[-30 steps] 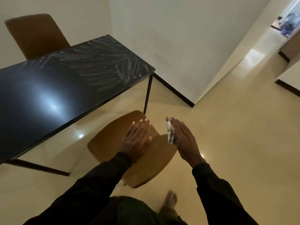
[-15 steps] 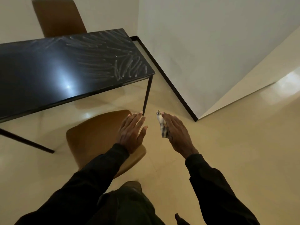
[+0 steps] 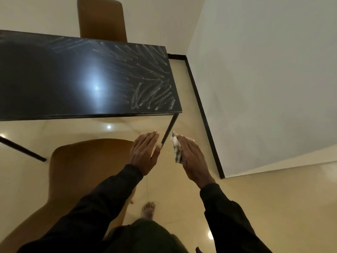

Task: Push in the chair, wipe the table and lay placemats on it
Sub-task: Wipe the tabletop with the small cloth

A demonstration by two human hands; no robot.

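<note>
A black table [image 3: 54, 79] with dusty white streaks near its right end fills the upper left. In front of it a brown chair [image 3: 82, 170] stands on the floor, pulled out from the table, its back towards me. My left hand [image 3: 144, 152] is flat and open, fingers together, by the chair back's right edge; whether it touches the chair is unclear. My right hand [image 3: 193, 159] is stretched out to its right, with a striped cloth [image 3: 176, 148] pinched under the thumb. No placemats are in sight.
A second brown chair [image 3: 102, 19] stands behind the table against the far wall. A white wall [image 3: 264, 79] with a black skirting board runs along the right. My bare foot [image 3: 148, 209] is on the glossy beige floor.
The view has turned left and tilted down. The near chair now sits further left and lower in view, and my left hand has slid from its middle to its right edge.
</note>
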